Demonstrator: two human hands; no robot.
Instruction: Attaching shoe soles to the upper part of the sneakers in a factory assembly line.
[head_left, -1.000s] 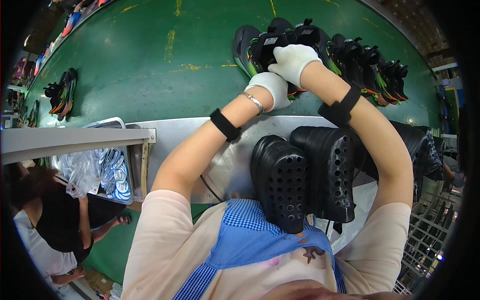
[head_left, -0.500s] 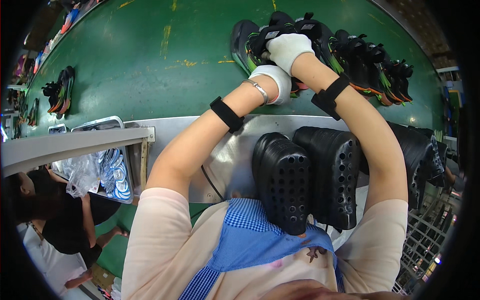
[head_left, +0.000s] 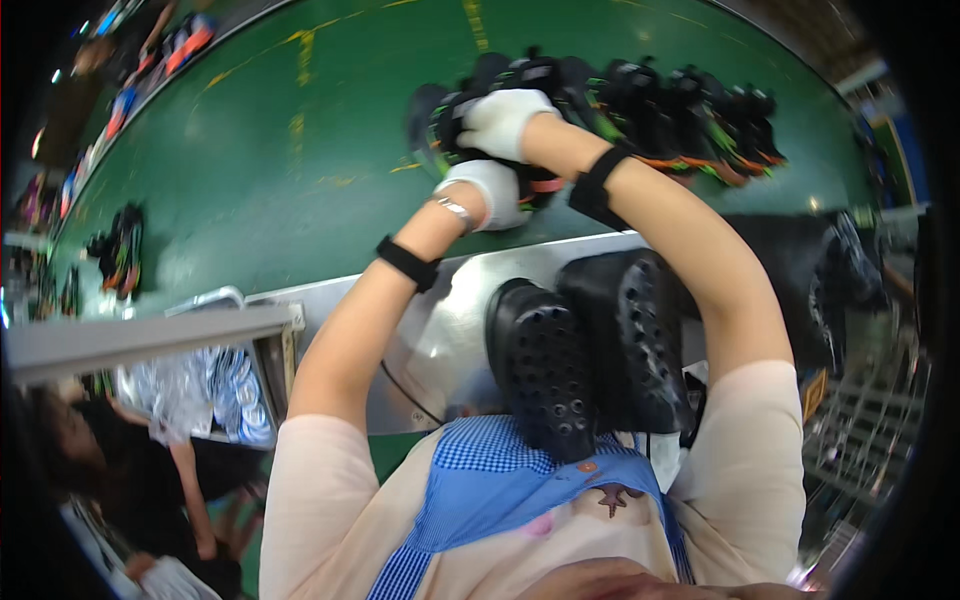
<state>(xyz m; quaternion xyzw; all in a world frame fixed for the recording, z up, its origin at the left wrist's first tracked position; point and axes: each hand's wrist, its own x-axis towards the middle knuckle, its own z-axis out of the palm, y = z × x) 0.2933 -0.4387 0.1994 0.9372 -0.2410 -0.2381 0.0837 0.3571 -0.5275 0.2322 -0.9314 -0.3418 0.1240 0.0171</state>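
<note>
In its white glove, my right hand point(head_left: 503, 122) is closed over the upper of a black sports shoe point(head_left: 455, 112) with green trim, at the left end of a row. Nearer me, my left hand point(head_left: 497, 193), also in a white glove, is against the near end of a shoe with an orange-pink edge; its fingers are hidden. Beside the right hand, more black shoes point(head_left: 640, 110) with green and orange soles stand close together. All of this rests on a green surface point(head_left: 350, 130).
Several black shoe-shaped blocks with holes in their undersides point(head_left: 555, 375) rest along the metal ledge point(head_left: 440, 310) before me. At left, a tray holds blue-and-white pieces point(head_left: 235, 395) and clear plastic. Another shoe pair point(head_left: 125, 250) stands far left. A person point(head_left: 130, 470) is below the grey rail point(head_left: 150, 335).
The whole view has shifted and blurred, so the shoe row and my hands appear farther left. Both hands remain at the shoes on the row's left end.
</note>
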